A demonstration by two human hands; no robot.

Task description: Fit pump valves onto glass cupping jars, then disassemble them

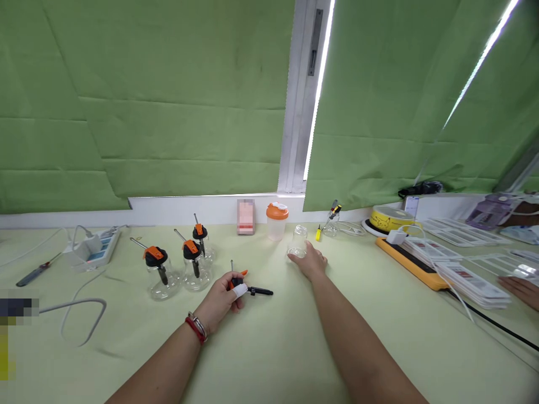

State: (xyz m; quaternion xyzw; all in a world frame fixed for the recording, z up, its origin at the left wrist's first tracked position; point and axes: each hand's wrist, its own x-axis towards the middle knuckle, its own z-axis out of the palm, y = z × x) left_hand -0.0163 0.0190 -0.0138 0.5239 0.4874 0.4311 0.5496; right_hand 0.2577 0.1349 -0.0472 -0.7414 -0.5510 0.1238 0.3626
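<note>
There are three lidded glass bottles [202, 279], one bare glass bottle [299, 238], one loose lid [238, 281], one orange-capped cup [277, 223], one glass jar [331, 228], two power strips [415, 268] and one yellow roll [385, 221]; two hands [312, 262] of the wearer, one co-worker's hand [520, 290].

Small workroom or light workshop, by a window; exact trade unclear. Evidence: long pale-green bench [269, 348] against a white sill, green blinds [181, 129] over a metal window frame [293, 134]. Power at both ends: white power strip [110, 247] left, orange-and-black power strip [406, 261] right, cables trailing. Screwdriver-like tool [36, 275] far left; small tools in a clear jar [332, 229] near the sill. Three clear vessels [204, 278] wear black-and-orange tops; a loose top [236, 283] and a bare vessel [298, 242] sit apart. Yellow reel [385, 219], stacked white panels [475, 286] at right. Shared space: another person's hand [522, 289] at the right edge.
</note>
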